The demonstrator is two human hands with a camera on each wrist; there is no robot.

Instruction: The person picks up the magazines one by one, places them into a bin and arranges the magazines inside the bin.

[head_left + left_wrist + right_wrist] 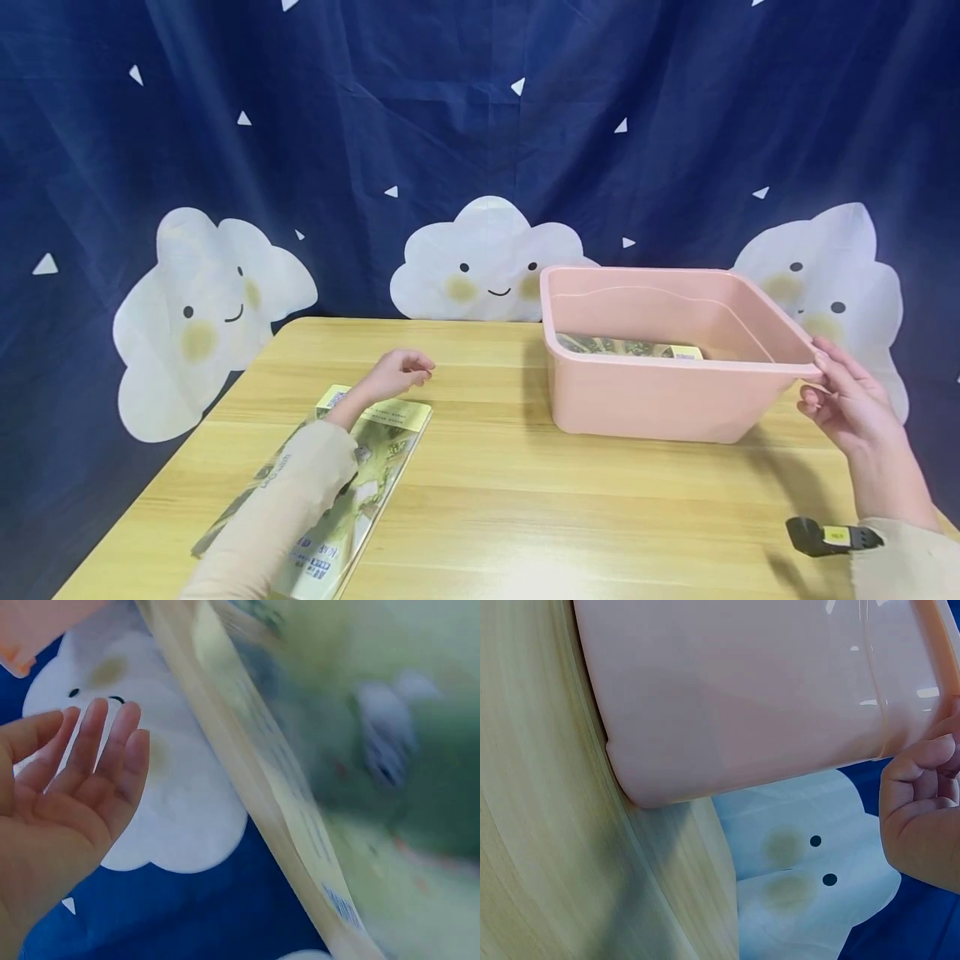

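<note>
A pink plastic bin [637, 400] stands on the right of the wooden table, with a book or magazine [622, 346] lying inside it. My right hand [858, 400] pinches the bin's rim at its near right corner; the right wrist view shows the curled fingers [922, 772] at that rim. On the left lies a glossy magazine or thin book [375, 467], its cover green and yellow with pictures. Above its far end hovers my left hand [393, 372], holding nothing, its fingers loosely bent. Part of that cover is hidden under the left forearm.
The wooden table [480, 500] ends at a dark blue curtain [450, 108] printed with smiling clouds. A black strap device [825, 536] sits at the right wrist.
</note>
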